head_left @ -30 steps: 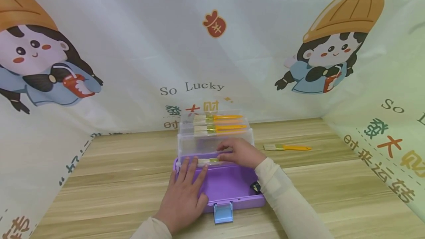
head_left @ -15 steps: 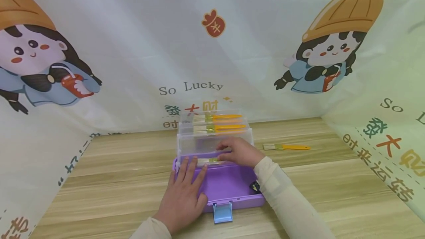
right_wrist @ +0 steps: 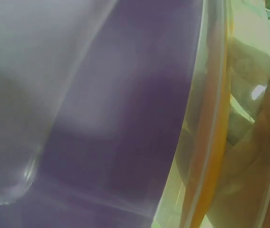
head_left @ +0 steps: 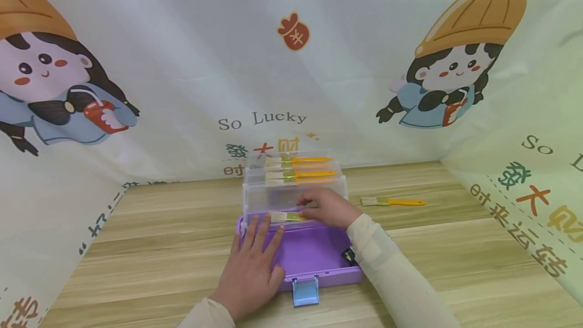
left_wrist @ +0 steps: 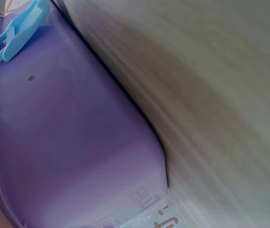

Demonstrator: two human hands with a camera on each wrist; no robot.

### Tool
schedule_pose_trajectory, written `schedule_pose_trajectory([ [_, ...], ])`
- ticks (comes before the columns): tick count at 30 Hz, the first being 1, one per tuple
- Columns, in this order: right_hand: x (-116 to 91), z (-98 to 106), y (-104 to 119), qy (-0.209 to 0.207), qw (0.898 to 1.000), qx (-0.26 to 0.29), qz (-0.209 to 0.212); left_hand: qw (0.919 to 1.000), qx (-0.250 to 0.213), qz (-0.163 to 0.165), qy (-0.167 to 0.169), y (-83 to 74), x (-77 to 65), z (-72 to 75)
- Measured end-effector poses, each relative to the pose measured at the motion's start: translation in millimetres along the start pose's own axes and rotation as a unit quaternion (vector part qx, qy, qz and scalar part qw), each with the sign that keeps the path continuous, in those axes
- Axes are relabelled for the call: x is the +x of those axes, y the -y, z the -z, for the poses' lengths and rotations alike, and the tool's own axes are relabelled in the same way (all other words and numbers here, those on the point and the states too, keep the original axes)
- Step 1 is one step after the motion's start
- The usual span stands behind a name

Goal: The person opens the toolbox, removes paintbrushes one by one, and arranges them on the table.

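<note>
A purple toolbox [head_left: 314, 249] stands unfolded, with stepped clear trays [head_left: 273, 197] rising at its back. Over the lowest tray, my right hand [head_left: 330, 208] pinches a flat paintbrush [head_left: 279, 217]; its pale bristles point left and the hand hides most of its handle. Through clear plastic, the right wrist view shows the orange-yellow handle [right_wrist: 220, 156] near the fingers. My left hand [head_left: 250, 272] lies with fingers spread and straight across the box's left front side, fingertips near the bristles. Two more paintbrushes, an upper one [head_left: 314, 160] and a lower one [head_left: 316, 174], lie in the higher trays.
Another paintbrush [head_left: 392, 202] lies on the wooden table [head_left: 159, 252] right of the box. A light blue latch [head_left: 305, 292] hangs off the box's front. A small black item [head_left: 349, 256] sits in its right front corner. A printed cloth [head_left: 191, 65] stands behind.
The paintbrush in my right hand has risen slightly and shifted a little left, showing more of its bristles. My left hand stays in place.
</note>
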State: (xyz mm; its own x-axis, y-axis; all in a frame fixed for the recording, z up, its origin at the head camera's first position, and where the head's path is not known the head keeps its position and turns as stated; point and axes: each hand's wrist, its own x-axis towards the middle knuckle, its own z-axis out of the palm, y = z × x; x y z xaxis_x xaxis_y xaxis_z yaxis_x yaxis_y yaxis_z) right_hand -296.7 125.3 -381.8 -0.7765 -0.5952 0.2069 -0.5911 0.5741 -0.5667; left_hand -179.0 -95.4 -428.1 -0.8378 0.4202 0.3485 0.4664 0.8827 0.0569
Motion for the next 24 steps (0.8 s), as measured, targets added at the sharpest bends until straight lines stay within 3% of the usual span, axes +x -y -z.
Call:
schedule_pose_trajectory([
  [12,1.6,-1.2,-1.4,0.005,1.000,-0.013,-0.015,1.0000,-0.003,0.001,0.002,0.5,0.1,-0.7],
  [24,2.0,0.0,0.3,0.013,1.000,-0.017,0.004,1.0000,-0.006,0.002,0.003,0.6,-0.5,-1.2],
])
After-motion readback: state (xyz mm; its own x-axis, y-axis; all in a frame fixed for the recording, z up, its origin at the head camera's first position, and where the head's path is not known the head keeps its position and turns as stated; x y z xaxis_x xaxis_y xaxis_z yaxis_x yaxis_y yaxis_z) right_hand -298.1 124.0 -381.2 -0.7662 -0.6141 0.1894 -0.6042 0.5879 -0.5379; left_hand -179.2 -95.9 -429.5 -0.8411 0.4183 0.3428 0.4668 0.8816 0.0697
